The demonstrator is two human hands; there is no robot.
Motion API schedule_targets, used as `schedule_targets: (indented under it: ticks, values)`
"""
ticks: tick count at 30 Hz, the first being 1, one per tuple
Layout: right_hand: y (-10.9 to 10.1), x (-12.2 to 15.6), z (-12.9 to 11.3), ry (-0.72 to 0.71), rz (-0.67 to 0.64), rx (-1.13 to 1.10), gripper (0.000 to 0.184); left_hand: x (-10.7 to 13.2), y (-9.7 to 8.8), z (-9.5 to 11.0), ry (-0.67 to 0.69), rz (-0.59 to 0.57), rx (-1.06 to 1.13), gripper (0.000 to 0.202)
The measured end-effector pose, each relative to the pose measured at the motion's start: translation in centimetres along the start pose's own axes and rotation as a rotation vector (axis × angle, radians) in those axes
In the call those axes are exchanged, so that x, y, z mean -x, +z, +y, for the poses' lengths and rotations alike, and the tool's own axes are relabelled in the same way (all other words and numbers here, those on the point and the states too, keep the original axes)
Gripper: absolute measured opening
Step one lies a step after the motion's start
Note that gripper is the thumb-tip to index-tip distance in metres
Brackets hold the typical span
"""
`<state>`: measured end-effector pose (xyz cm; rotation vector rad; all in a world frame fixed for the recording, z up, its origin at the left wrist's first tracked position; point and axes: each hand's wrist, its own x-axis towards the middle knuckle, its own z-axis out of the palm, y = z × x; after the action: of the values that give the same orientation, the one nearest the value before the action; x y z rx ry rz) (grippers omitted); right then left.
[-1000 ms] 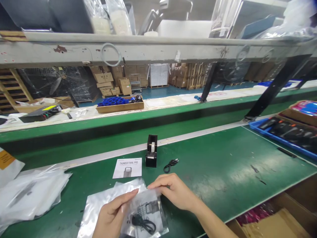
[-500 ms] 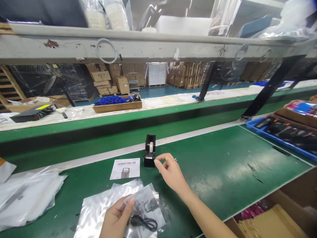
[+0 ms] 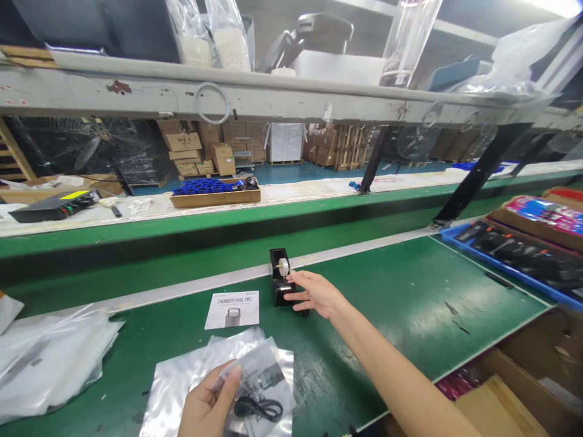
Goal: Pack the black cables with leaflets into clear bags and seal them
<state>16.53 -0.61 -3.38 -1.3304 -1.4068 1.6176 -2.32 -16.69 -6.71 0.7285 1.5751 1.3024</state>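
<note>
My left hand (image 3: 207, 397) pinches a clear plastic bag (image 3: 273, 379) holding a coiled black cable (image 3: 259, 408) and a grey printed piece. Under it lie shiny silvery bags (image 3: 170, 382) on the green table. With its fingers spread, my right hand (image 3: 319, 294) is at the right side of a small black tape dispenser (image 3: 279, 297) carrying a white tape roll (image 3: 284, 267). The fingertips overlap the dispenser's front; whether they press on it I cannot tell. A small dark thing shows beneath that hand. Left of the dispenser lies a printed card (image 3: 232, 309) reading "THUNDER TRAIL PRO".
A stack of clear bags (image 3: 59, 358) lies at the left. On the right stand a blue tray (image 3: 505, 267) of black items and open cartons (image 3: 514, 364) below the table edge. Behind, a ledge bears a cardboard tray (image 3: 216, 199) of blue rings and a black box (image 3: 57, 206).
My right hand has moved up against the dispenser and its fingers have spread. The dispenser looks slightly turned. My left hand keeps the bag almost where it was. The view has shifted a little.
</note>
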Motion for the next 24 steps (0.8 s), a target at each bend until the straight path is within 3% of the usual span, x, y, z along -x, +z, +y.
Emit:
schedule_targets:
  ticks: [4,8,11,14,17,21,24]
  values:
    - [1.3,1.3,0.6,-0.072,0.049,0.016,0.037,-0.2,0.2,-0.4,0.017,-0.003,-0.01,0.041]
    - [3.1,2.0,2.8,-0.218,0.21,0.111,0.025,-0.4,0.5,-0.2,0.013,0.038,-0.024,0.042]
    - [3.4,2.4,4.2,-0.264,0.287,0.201,0.022,-0.3,0.5,0.5,-0.008,0.058,-0.022,0.046]
    - [3.4,4.0,4.0,-0.306,0.318,0.274,0.021,-0.1,0.6,1.2,0.009,0.113,-0.069,0.044]
    - [4.2,6.5,2.8,-0.362,0.206,0.205,0.023,0.2,0.8,1.6,0.025,0.188,-0.134,0.042]
    - [6.6,8.2,2.4,-0.143,-0.123,-0.032,0.038,0.8,1.5,1.6,0.095,0.253,-0.229,0.039]
    - [7.9,7.6,3.4,-0.032,-0.13,0.006,0.041,1.4,2.2,1.6,0.143,0.287,-0.281,0.036]
